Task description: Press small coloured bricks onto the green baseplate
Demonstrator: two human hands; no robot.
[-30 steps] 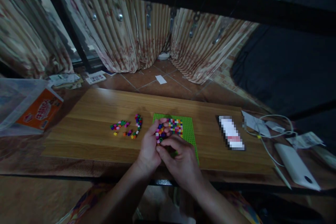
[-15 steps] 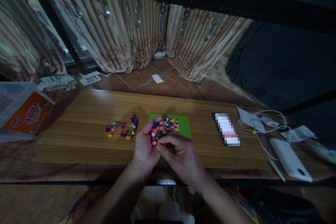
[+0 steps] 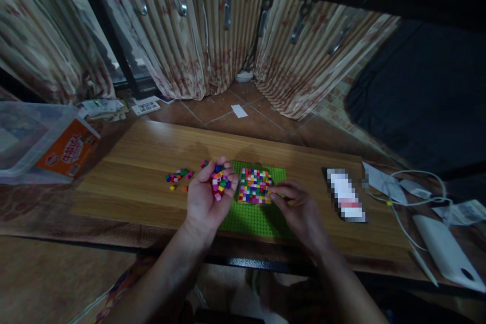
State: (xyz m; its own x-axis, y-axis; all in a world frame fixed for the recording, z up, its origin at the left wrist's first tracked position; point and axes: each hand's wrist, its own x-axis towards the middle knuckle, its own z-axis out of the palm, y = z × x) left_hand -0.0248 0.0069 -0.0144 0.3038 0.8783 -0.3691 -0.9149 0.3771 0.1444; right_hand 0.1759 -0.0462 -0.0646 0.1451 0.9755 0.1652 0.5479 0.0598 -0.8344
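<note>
My left hand (image 3: 207, 197) is turned palm up and cupped, holding a loose heap of small coloured toy bricks (image 3: 220, 182). To its right, a square block of multicoloured bricks (image 3: 255, 186) sits on a green studded baseplate (image 3: 254, 220). My right hand (image 3: 298, 207) has thumb and forefinger pinched at the block's right edge. A small brick, seemingly yellow, is between those fingertips, mostly hidden by them. More loose bricks (image 3: 178, 176) lie on the wooden board left of my left hand, some of them behind it.
A phone with a blurred screen (image 3: 345, 195) lies right of the baseplate. Beyond it are a white cable (image 3: 402, 233), papers (image 3: 383, 182) and a white power bank (image 3: 442, 250). A clear plastic tub with an orange label (image 3: 70, 152) stands at the left.
My right hand has moved from my left palm to the right edge of the brick block. My left hand has shifted off the block, uncovering it. The camera view has turned slightly left.
</note>
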